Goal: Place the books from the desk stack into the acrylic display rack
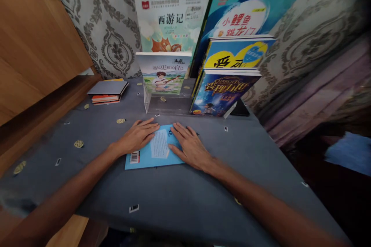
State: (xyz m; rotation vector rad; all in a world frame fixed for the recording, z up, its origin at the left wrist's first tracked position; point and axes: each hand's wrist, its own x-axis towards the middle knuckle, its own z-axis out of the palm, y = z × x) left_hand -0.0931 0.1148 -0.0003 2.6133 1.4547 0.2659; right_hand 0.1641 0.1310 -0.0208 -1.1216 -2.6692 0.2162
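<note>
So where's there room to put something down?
Left of the left hand, in front of the stacked books; right of the right hand, toward the edge of the table; and on the near side of the blue book. The back is crowded with upright books.

We are resting our left hand [139,136] and right hand [191,147] flat on a blue book [160,146]; books [222,51] are standing in a clear rack [146,104] toward the far edge of the desk [232,154].
</note>
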